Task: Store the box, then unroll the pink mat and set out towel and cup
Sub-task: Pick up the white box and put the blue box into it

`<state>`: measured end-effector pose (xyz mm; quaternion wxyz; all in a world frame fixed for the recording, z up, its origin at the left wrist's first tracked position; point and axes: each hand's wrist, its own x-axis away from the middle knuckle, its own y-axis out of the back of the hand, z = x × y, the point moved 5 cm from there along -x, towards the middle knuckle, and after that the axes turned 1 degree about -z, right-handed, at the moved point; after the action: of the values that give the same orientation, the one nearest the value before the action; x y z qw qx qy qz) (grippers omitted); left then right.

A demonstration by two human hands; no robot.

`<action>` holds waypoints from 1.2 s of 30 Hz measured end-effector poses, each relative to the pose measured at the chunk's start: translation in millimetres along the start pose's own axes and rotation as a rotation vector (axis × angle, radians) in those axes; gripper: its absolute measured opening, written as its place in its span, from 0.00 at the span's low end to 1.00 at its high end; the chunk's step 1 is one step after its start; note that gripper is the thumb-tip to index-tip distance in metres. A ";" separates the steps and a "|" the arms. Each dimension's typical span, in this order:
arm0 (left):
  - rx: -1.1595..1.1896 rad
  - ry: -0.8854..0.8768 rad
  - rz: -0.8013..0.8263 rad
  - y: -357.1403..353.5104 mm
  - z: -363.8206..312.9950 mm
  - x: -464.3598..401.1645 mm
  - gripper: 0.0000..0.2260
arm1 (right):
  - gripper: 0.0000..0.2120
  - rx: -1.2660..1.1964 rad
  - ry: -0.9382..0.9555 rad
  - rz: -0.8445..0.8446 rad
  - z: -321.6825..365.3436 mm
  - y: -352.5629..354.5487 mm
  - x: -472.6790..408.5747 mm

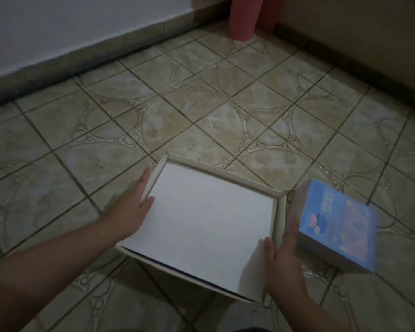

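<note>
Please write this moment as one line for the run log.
step: store box | left hand: grips white box tray | right hand: grips tray's right wall | blue lid: beside tray | pink mat: rolled, upright in corner

Patterned tiled floor [201, 111], white wall [58, 27].
</note>
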<state>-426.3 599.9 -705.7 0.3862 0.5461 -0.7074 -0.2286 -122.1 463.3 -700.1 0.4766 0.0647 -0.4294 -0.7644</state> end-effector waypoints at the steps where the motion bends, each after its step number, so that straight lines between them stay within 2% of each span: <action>1: 0.014 0.006 -0.007 0.0 1.6 -1.6 0.30 | 0.35 -0.002 -0.015 0.003 -0.6 0.0 0.5; 5: 0.077 -0.004 -0.019 -0.4 4.2 -5.5 0.28 | 0.35 0.001 -0.035 0.002 -0.6 -2.5 0.3; 16: 0.033 -0.046 -0.026 1.4 4.4 -8.9 0.27 | 0.29 -0.044 -0.074 0.036 -10.6 -5.5 -8.5; 23: 0.086 -0.017 -0.040 22.1 -3.5 -5.9 0.27 | 0.29 -0.115 0.041 0.081 7.5 -4.7 -23.4; 29: 0.098 0.030 -0.233 110.8 -14.8 13.0 0.27 | 0.30 -0.106 0.282 0.142 99.8 6.8 -48.0; 36: 0.079 0.131 -0.546 258.9 12.3 57.5 0.28 | 0.28 -0.079 0.654 0.251 292.5 -0.2 -36.3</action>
<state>-596.5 621.6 -503.0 0.3336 0.7447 -0.5160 -0.2606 -251.3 665.8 -529.2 0.6811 0.2344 -0.2287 -0.6548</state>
